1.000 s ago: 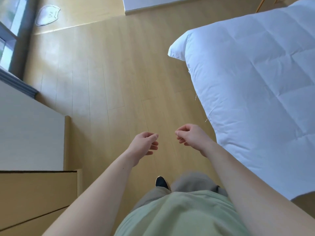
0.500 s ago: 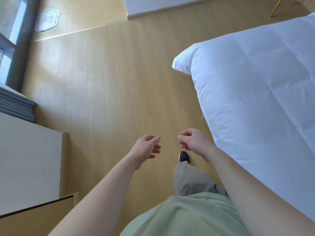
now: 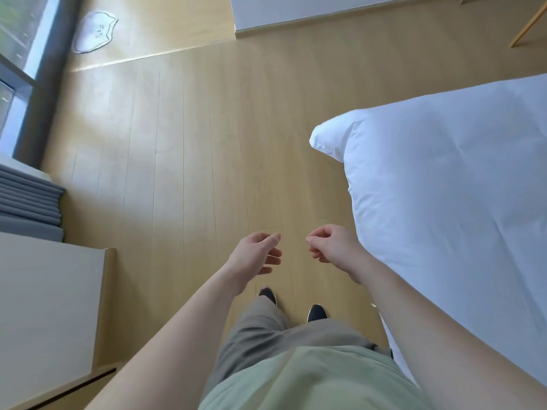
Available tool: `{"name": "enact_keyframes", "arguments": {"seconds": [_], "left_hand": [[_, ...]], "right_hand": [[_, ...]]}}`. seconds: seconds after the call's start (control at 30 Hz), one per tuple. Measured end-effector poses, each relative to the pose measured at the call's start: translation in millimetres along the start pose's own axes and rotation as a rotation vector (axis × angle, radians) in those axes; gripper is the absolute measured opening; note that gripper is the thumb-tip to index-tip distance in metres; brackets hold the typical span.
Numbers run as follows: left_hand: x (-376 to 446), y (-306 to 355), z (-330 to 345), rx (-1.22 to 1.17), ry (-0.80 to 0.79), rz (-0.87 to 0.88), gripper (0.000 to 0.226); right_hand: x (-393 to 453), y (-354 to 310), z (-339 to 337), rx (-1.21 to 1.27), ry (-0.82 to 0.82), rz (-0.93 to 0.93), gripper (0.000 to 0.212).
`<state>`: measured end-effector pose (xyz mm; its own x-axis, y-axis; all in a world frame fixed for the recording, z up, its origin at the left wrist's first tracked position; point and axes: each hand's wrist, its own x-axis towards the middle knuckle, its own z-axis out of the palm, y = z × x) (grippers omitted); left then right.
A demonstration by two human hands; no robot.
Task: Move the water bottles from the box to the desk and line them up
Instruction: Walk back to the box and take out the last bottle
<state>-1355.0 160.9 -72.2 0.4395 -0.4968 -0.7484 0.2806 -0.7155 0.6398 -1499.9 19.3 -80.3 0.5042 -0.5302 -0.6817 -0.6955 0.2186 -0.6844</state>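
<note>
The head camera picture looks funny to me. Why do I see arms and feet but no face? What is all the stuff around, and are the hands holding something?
The camera sits on a person's head and looks forward and down, so you see what they would see: their own arms, never their face. The left hand and the right hand are stretched out in front with loosely curled fingers, and both hold nothing. Below them are two dark shoes on the wooden floor, so the person is standing. On the right is a bed with a white quilt. On the left is a pale piece of furniture, with folded grey cloth behind it and a window in the far corner. A small white mat shaped like a cat's head lies far off on the floor. The job is about water bottles in a box, but neither shows in this picture.
</note>
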Motion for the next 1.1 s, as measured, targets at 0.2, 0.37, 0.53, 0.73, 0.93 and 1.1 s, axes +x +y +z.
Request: {"name": "enact_keyframes", "arguments": {"seconds": [0.2,0.37,0.53,0.73,0.93,1.1], "left_hand": [[74,54,-42,-0.018,0.020,-0.026,0.031],[140,119,-89,0.016,-0.031,0.004,0.031],[199,183,-138,0.087,-0.086,0.042,0.029],[255,233,-175,0.087,-0.086,0.035,0.031],[301,272,-190,0.095,-0.103,0.024,0.031],[345,321,-197,0.085,-0.090,0.032,0.030]], "right_hand": [[67,-52,-6,-0.008,-0.004,0.010,0.014],[124,-119,-13,0.014,0.061,0.016,0.014],[178,-187,-12,0.057,0.129,0.010,0.013],[227,-230,-5,0.051,0.156,0.014,0.013],[276,-266,-21,0.073,0.174,0.048,0.014],[333,-307,-49,0.126,0.174,0.025,0.015]]}}
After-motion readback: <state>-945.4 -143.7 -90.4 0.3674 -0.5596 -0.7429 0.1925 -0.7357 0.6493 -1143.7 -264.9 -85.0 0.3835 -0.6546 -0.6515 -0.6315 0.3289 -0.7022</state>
